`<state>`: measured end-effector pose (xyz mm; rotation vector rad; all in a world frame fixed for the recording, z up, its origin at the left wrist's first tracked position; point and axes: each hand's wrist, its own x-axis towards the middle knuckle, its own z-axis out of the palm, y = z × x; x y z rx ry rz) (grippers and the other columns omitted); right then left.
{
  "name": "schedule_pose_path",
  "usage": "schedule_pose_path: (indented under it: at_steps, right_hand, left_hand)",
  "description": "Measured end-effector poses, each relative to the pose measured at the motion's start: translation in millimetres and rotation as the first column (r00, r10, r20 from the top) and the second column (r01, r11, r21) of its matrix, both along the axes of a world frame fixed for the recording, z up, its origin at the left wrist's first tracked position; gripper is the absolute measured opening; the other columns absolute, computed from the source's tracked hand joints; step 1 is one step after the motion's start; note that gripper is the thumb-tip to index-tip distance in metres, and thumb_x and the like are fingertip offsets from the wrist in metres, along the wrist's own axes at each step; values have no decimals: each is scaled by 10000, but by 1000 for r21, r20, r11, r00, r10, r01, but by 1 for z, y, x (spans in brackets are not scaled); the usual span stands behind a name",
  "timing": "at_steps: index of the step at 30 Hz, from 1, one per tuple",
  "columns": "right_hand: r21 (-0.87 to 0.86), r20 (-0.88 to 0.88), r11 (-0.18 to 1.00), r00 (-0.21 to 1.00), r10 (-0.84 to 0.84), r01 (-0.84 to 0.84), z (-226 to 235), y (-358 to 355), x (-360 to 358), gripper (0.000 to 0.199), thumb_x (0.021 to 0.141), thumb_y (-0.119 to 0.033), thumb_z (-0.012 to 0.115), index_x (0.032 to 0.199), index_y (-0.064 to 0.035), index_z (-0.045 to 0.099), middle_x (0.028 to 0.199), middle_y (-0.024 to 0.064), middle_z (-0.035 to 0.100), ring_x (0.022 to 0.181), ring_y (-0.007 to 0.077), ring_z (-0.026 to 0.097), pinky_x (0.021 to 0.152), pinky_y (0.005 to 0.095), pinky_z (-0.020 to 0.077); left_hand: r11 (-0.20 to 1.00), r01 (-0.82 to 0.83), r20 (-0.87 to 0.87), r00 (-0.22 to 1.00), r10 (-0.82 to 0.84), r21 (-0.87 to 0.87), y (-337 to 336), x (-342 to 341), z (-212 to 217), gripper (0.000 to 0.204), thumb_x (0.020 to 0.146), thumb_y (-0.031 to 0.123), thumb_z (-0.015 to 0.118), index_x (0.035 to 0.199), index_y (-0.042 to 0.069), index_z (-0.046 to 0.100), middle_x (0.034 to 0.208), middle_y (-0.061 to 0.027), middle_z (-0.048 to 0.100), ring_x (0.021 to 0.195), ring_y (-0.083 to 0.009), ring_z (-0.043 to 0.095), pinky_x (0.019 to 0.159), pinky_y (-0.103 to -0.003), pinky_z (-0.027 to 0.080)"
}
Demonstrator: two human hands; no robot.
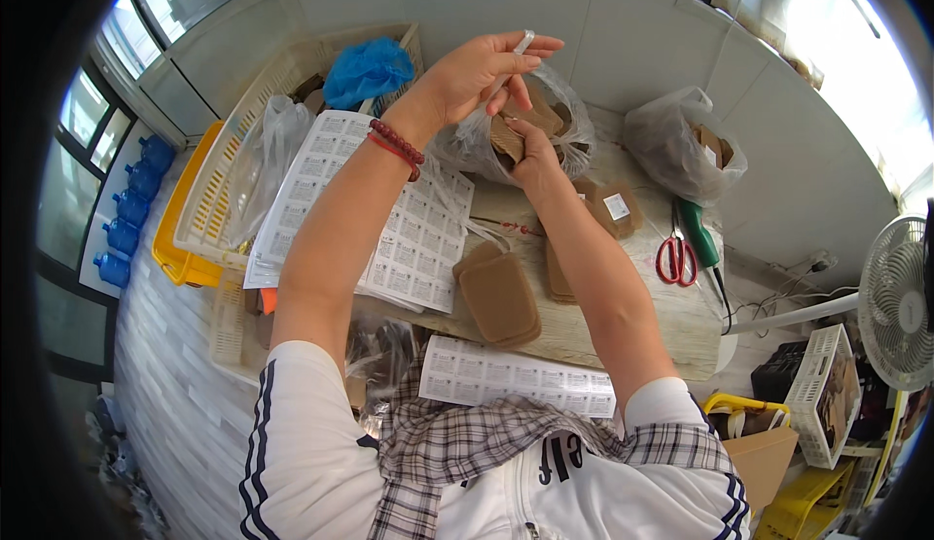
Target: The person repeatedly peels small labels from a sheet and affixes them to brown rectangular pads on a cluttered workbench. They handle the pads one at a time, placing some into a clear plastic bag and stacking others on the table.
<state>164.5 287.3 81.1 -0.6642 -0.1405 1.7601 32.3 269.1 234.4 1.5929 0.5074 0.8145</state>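
My left hand [482,73] is raised over a clear plastic bag [576,151] at the far side of the table. A whitish strip, seemingly the bag's handle, loops over its partly stretched fingers. At the bag's mouth, my right hand [535,154] pinches a brown cardboard piece [505,138]; more brown pieces fill the bag. Two brown rounded flat pieces [498,299] lie stacked on the table in front of the bag. Beside my right forearm are more brown pieces [618,211], one with a white label, partly hidden by the arm.
Printed label sheets [413,248] cover the table's left; another sheet [516,377] lies at its near edge. Red-handled scissors [675,260], a green corded tool [699,234] and a second filled bag [684,146] are on the right. Crates [233,165] stand left, a fan [900,302] right.
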Motion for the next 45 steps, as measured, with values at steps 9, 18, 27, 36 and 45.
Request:
schedule_pose_path:
  at_steps: [9, 18, 27, 36, 45]
  right_hand:
    - [261, 831, 965, 509, -225, 1, -2, 53, -18, 827, 810, -462, 755, 1372, 62, 448, 1387, 257, 474, 1284, 357, 505, 1067, 428, 415]
    - [624, 743, 769, 202, -638, 137, -50, -90, 159, 126, 889, -108, 707, 987, -31, 728, 881, 25, 699, 765, 79, 617, 686, 230, 490]
    - [66, 896, 984, -443, 14, 165, -101, -95, 204, 860, 675, -562, 815, 1262, 24, 589, 1207, 230, 652, 1116, 360, 631, 923, 409, 496]
    - [168, 986, 977, -36, -165, 128, -144, -83, 228, 451, 675, -282, 854, 996, -14, 686, 914, 145, 737, 856, 286, 711, 764, 390, 526]
    - [336, 803, 937, 492, -337, 93, -43, -158, 265, 325, 758, -112, 811, 1038, -18, 676, 947, 44, 712, 813, 147, 647, 775, 294, 513]
  left_hand:
    - [986, -57, -68, 995, 69, 157, 15, 0, 12, 338, 1005, 226, 547, 1272, 40, 640, 1132, -97, 698, 737, -77, 656, 734, -249, 533]
    - [426, -693, 4, 527, 850, 581, -41, -22, -37, 331, 929, 239, 673, 1178, 22, 649, 1097, -62, 661, 936, -138, 625, 862, -272, 481]
    - [658, -618, -298, 785, 542, -430, -116, 81, -203, 910, 709, 57, 806, 1465, -6, 303, 1425, -186, 426, 1323, -293, 426, 1098, -405, 361]
    - [691, -710, -730, 543, 415, -136, -119, 146, -230, 1060, 767, 92, 741, 1568, 132, 47, 1399, -220, 509, 1261, -406, 520, 1092, -460, 383]
    - [494, -546, -301, 817, 491, -676, -128, 134, -239, 927, 730, -170, 615, 1516, 53, 179, 1294, -212, 533, 1163, -329, 573, 971, -459, 491]
